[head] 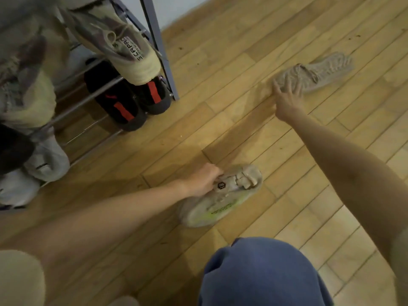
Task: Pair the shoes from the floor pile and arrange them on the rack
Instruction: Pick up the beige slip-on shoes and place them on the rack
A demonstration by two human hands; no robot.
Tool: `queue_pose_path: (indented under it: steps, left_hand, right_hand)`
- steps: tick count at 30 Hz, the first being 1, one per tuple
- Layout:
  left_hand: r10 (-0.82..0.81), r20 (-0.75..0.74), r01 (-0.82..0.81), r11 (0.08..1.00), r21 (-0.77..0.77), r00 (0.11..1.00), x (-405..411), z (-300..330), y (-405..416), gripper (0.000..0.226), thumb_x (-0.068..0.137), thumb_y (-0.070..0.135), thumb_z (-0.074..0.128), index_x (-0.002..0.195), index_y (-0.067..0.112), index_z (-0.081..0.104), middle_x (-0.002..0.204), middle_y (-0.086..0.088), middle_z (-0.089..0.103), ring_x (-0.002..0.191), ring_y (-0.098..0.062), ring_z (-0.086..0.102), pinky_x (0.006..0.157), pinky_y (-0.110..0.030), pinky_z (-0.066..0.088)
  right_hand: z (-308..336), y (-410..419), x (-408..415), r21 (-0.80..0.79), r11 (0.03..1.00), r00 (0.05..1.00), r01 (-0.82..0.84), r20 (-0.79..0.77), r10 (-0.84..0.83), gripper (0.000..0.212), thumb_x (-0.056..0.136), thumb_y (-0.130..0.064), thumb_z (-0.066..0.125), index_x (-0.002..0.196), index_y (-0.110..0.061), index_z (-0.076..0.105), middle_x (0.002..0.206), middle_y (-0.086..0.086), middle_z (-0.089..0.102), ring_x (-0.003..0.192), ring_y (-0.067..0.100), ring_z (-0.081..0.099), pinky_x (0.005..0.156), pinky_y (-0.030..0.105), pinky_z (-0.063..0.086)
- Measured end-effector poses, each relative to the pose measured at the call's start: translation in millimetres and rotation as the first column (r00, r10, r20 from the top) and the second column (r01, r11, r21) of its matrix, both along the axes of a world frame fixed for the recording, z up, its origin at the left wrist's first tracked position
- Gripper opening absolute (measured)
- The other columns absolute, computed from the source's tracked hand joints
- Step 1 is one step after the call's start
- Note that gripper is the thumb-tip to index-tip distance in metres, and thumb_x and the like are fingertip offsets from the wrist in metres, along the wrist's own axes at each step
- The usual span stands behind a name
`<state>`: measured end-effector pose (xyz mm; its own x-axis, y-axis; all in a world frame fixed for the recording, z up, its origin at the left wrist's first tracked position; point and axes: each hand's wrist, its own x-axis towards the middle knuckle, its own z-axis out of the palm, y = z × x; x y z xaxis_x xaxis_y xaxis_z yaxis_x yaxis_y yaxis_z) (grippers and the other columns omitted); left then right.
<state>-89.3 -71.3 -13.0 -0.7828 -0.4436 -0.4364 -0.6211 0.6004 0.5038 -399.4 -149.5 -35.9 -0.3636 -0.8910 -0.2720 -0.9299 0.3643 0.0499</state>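
Plank floor (pixel 220 111), two knit shoes (pixel 223 195)

you're over a warm wood plank floor (pixel 231 120), dimly lit; a pale wall (pixel 176 9), blurred, possibly bluish-white, meets it up top.

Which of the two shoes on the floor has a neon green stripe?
The near shoe, gripped by the left hand. It shows a neon green stripe along its side; the far shoe at the right hand is plain beige.
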Motion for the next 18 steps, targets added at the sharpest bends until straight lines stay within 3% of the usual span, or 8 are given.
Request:
queue_pose_path:
  steps: [3, 7, 11, 14, 18]
  left_hand:
    - [-0.108, 0.039, 0.111, 0.988, -0.109, 0.993, 7, 17, -25, 0.017, 0.088, 0.001, 0.054, 0.094, 0.011, 0.066, 0.093, -0.01, 0.067, 0.089, -0.027, 0.063, 0.067, -0.028, 0.04]
    - [-0.251, 0.197, 0.275, 0.956, -0.1, 0.948, 23, 35, -52, 0.03, 0.088, 0.006, 0.056, 0.114, 0.017, 0.065, 0.113, -0.006, 0.065, 0.106, -0.025, 0.06, 0.08, -0.031, 0.043]
    - [-0.37, 0.375, 0.421, 0.905, -0.06, 0.85, 40, 31, -46, 0.03, 0.091, 0.004, 0.05, 0.113, 0.019, 0.065, 0.115, -0.005, 0.06, 0.106, -0.025, 0.056, 0.078, -0.027, 0.038]
    - [-0.356, 0.36, 0.394, 0.918, -0.035, 0.862, 54, 17, -38, 0.031, 0.092, 0.005, 0.049, 0.113, 0.021, 0.065, 0.118, -0.003, 0.06, 0.111, -0.021, 0.055, 0.085, -0.03, 0.045]
    - [-0.174, 0.255, 0.161, 0.984, 0.07, 0.951, 63, 30, -41, 0.038, 0.095, 0.017, 0.052, 0.132, 0.025, 0.052, 0.136, 0.003, 0.05, 0.124, -0.013, 0.049, 0.1, -0.033, 0.045]
  right_hand:
    - [-2, -21, -9, 0.077, 0.991, 0.986, -0.108, -0.117, 0.117, 0.088, 0.088, -0.01, 0.061, 0.155, -0.022, 0.005, 0.162, 0.006, -0.01, 0.145, 0.042, -0.012, 0.118, 0.057, -0.001]
    - [-3, -41, -7, 0.226, 0.966, 0.936, -0.127, -0.294, 0.192, 0.084, 0.087, -0.026, 0.065, 0.154, -0.015, 0.014, 0.162, 0.01, 0.003, 0.148, 0.036, -0.005, 0.118, 0.056, 0.0]
    - [-5, -48, -6, 0.274, 0.947, 0.885, -0.171, -0.38, 0.27, 0.066, 0.09, -0.03, 0.06, 0.148, -0.016, 0.031, 0.155, 0.011, 0.028, 0.146, 0.033, 0.017, 0.119, 0.051, 0.012]
    - [3, -38, 4, 0.27, 0.935, 0.835, -0.229, -0.439, 0.331, 0.06, 0.089, -0.029, 0.062, 0.142, -0.014, 0.041, 0.145, 0.01, 0.041, 0.139, 0.032, 0.032, 0.116, 0.047, 0.022]
    - [16, -7, 37, 0.136, 0.925, 0.862, -0.355, -0.336, 0.38, 0.069, 0.084, -0.015, 0.066, 0.145, -0.01, 0.033, 0.152, 0.017, 0.027, 0.144, 0.037, 0.018, 0.12, 0.05, 0.008]
